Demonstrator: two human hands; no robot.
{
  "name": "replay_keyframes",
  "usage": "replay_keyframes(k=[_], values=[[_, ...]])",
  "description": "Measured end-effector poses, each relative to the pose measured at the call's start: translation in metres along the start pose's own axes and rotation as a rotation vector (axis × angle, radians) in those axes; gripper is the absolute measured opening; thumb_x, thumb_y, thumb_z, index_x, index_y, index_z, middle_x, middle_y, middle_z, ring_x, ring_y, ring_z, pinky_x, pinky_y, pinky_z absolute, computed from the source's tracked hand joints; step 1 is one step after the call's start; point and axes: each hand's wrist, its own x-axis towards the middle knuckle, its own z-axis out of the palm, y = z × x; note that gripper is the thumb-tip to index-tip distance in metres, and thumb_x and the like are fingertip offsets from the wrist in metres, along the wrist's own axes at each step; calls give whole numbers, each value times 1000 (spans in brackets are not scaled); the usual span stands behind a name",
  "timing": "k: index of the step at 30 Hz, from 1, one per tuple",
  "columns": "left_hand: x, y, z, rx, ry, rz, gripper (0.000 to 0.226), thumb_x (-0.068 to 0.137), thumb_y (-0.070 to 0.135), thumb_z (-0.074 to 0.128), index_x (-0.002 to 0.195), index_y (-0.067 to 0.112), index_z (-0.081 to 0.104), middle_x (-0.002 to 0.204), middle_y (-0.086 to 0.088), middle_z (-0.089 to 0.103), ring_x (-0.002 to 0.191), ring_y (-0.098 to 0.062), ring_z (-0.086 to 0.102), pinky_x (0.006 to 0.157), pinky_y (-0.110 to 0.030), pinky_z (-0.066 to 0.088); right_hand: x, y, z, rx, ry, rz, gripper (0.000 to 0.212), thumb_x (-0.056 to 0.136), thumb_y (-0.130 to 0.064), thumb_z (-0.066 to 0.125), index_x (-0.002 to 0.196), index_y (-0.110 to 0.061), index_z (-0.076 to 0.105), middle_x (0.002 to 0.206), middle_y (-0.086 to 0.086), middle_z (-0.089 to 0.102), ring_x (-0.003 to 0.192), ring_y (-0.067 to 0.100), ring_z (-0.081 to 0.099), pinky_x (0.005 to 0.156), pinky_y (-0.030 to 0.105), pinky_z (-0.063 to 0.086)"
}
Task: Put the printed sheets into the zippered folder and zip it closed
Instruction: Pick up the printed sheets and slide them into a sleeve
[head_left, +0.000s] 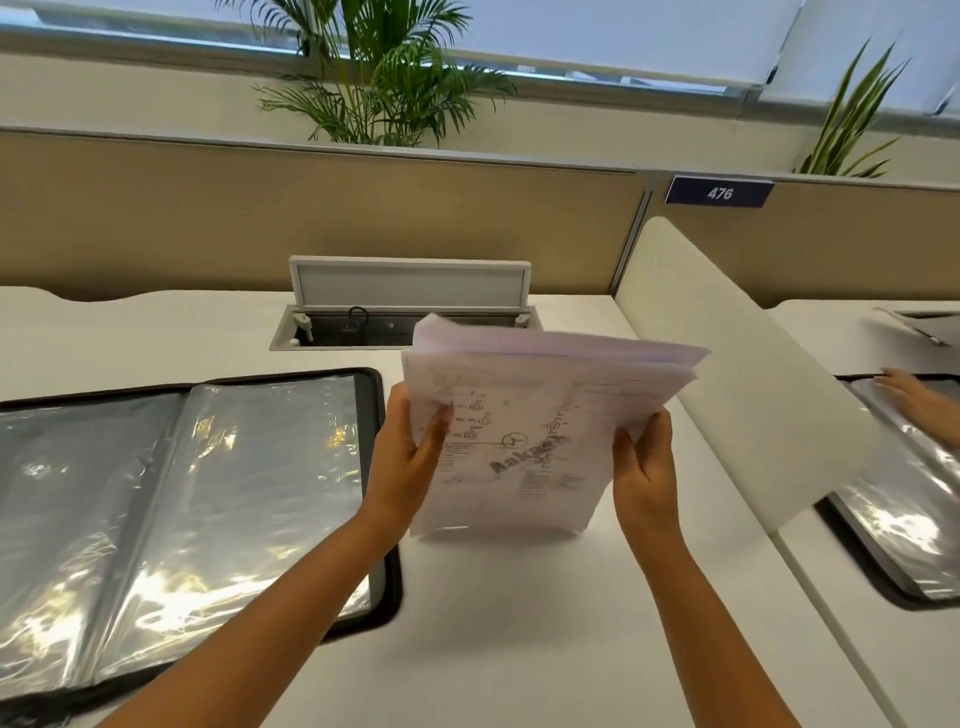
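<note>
A stack of printed sheets (524, 431) stands upright on its bottom edge on the white desk (509, 623), the top leaning away from me. My left hand (405, 457) grips its left edge and my right hand (644, 467) grips its right edge. The black zippered folder (171, 509) lies open flat on the desk to the left, its clear plastic sleeves facing up. Its right rim passes under my left forearm. The sheets are beside the folder, not over it.
An open cable hatch (405, 312) with its lid raised sits just behind the sheets. A white curved divider (727, 395) bounds the desk on the right. Beyond it another person's hand (909, 395) rests on a second open folder (904, 519). A tan partition runs along the back.
</note>
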Motion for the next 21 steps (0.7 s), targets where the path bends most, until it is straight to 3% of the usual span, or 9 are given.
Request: replay_keyframes(k=[3, 8, 11, 13, 16, 21], values=[[-2, 8, 6, 38, 44, 18, 8, 89, 36, 39, 96, 34, 42, 100, 16, 57, 93, 3, 61, 66, -14, 54, 1, -3, 2, -16, 14, -22, 21, 98, -6, 33, 112, -21, 38, 98, -10, 53, 85, -11, 57, 65, 9, 50], [-6, 24, 14, 83, 133, 112, 9, 90, 30, 35, 96, 35, 40, 100, 18, 54, 95, 3, 58, 70, -14, 54, 1, -16, 4, 7, 67, -108, 24, 98, -9, 31, 99, -32, 38, 98, -11, 53, 86, -8, 58, 65, 9, 50], [-15, 16, 17, 64, 116, 82, 14, 90, 28, 37, 102, 36, 37, 104, 20, 51, 97, 8, 56, 71, -12, 53, -7, -6, 6, 54, 57, -79, 18, 94, -20, 36, 111, -26, 39, 106, -4, 53, 96, 2, 58, 71, 13, 52], [-24, 3, 17, 74, 87, 19, 17, 90, 30, 38, 104, 40, 36, 107, 22, 50, 99, 11, 54, 72, -11, 52, -16, 10, 9, 25, 32, -17, 35, 89, -27, 37, 122, -17, 36, 115, 3, 51, 105, 12, 56, 74, 15, 53], [-33, -9, 18, 81, 59, -53, 17, 89, 32, 37, 104, 39, 37, 111, 21, 50, 103, 12, 52, 72, -9, 49, -26, 24, 14, -28, 16, 43, 36, 89, -31, 35, 121, -17, 35, 118, 6, 50, 110, 21, 54, 73, 12, 53], [-33, -1, 25, 26, 95, -39, 11, 91, 27, 33, 96, 35, 39, 103, 16, 54, 95, 4, 58, 67, -11, 51, -26, 17, 16, -11, 59, 23, 32, 88, -36, 35, 119, -26, 35, 110, -9, 51, 102, 10, 56, 69, 13, 54]])
